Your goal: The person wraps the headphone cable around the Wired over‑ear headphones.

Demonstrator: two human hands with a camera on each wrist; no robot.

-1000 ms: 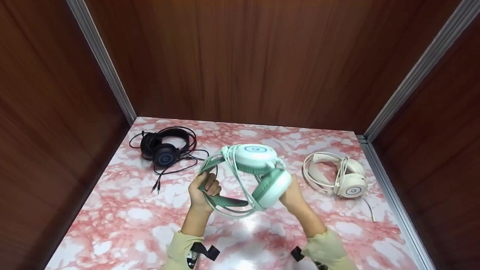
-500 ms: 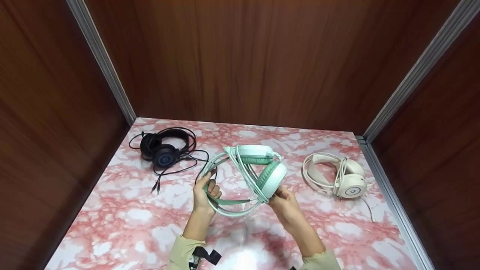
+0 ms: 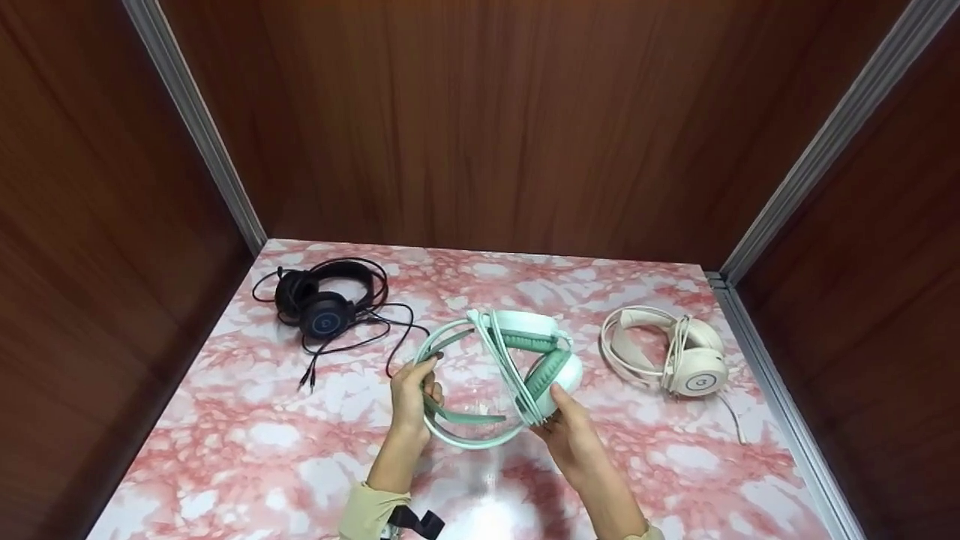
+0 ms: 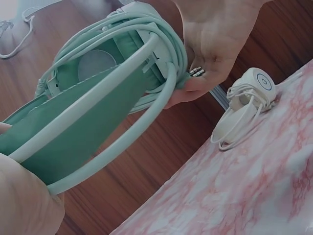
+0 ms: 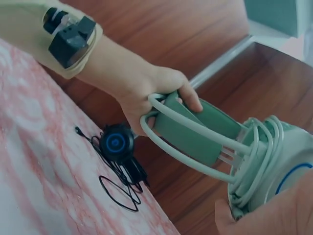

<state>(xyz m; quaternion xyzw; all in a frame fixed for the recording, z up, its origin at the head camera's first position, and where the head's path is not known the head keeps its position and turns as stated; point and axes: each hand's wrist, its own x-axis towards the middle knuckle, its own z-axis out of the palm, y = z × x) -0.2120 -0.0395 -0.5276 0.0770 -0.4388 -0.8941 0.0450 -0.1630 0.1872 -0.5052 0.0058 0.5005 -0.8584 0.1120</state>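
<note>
Mint-green headphones (image 3: 526, 325) are held up above the table in the head view, headband to the left and ear cups to the right. Their cable is wound round the cups and sliders. My left hand (image 3: 410, 396) grips the headband, fingers curled through the band. On the other side, my right hand (image 3: 576, 433) holds the nearer ear cup from below, thumb against the cup. Small metal plugs (image 4: 197, 72) poke out beside the right hand's fingers in the left wrist view. Part of the right hand's grip is hidden behind the cup and cable.
Black headphones (image 3: 327, 318) with a loose cable lie at the back left of the marbled table (image 3: 270, 435). Cream headphones (image 3: 703, 370), cable wrapped round them, lie at the right. Brown wood-grain panels (image 3: 480, 127) with metal corner strips enclose the table.
The green headphones have tilted, so the top cup's outer face has turned away. My right hand has come from behind the cup to below it, thumb now showing. The left hand keeps its grip.
</note>
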